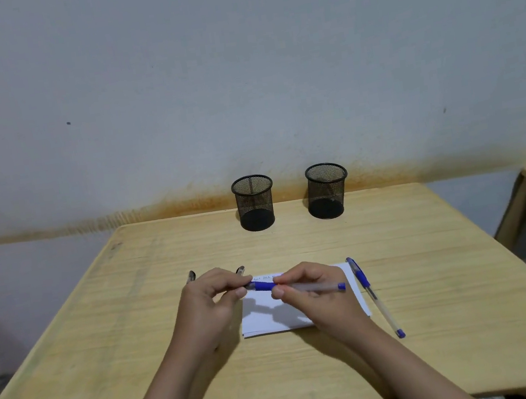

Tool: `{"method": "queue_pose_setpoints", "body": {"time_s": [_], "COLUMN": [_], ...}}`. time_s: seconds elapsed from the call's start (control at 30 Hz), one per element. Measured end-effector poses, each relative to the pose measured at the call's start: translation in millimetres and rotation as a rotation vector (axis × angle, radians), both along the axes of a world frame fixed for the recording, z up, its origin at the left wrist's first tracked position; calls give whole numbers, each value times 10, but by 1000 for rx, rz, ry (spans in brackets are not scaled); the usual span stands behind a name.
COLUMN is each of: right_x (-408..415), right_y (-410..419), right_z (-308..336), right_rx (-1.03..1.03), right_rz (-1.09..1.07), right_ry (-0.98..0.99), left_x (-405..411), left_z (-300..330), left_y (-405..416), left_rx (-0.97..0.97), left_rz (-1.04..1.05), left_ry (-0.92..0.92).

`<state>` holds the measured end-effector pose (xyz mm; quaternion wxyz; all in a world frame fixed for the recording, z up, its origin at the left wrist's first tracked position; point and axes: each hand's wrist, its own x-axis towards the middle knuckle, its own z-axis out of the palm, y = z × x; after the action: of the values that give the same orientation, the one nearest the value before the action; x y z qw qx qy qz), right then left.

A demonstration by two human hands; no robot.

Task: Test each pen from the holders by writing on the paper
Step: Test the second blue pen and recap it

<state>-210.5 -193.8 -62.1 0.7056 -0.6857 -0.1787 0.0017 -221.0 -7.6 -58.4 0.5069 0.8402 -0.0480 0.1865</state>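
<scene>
Over the paper [304,312], both hands held one blue pen [301,286] level: left hand [208,303] pinched the cap end, right hand [316,296] gripped the barrel, prob. to uncap/recap. Another pen [374,295] lay just right of the paper; both holders [254,202] stood at the tabletop's [108,356] far edge.

1. Pen holders, two: left holder [254,203] and right holder [327,190], black wire mesh, solid black bases.
2. Held pen [296,286]: clear frosted barrel, blue grip, blue end plug.
3. Loose pen [374,295], at 3 o'clock from the paper: blue cap, clear barrel, blue end plug.
4. Paper [264,317]: white, faint blue writing along its top edge.
5. Table [136,318]: pale yellow wood grain.
6. Wall [236,67]: grey-white, with an orange-brown stained band.
</scene>
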Motion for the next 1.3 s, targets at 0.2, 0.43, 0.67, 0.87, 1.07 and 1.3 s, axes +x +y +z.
{"method": "queue_pose_setpoints", "body": {"time_s": [0.2,0.43,0.67,0.87,1.07,1.3], "right_x": [42,30,195,273,322,357], "right_y": [-218,-315,-910,-1032,-1054,-1005], "right_z": [38,35,-48,-253,-306,-272], "right_rx": [-32,-322,-456,-646,-674,-754], "right_rz": [339,-45,-597,-636,-640,-585], "right_ry": [197,136,33,101,83,142], "left_x": [110,73,44,-4,-4,31], "left_z": [38,-76,-214,-332,-333,-316], "left_y": [6,-195,243,369,323,273], "left_rx": [70,188,383,368,388,487], "left_rz": [-108,88,492,520,554,511], "left_ry": [-12,7,287,434,421,462]}}
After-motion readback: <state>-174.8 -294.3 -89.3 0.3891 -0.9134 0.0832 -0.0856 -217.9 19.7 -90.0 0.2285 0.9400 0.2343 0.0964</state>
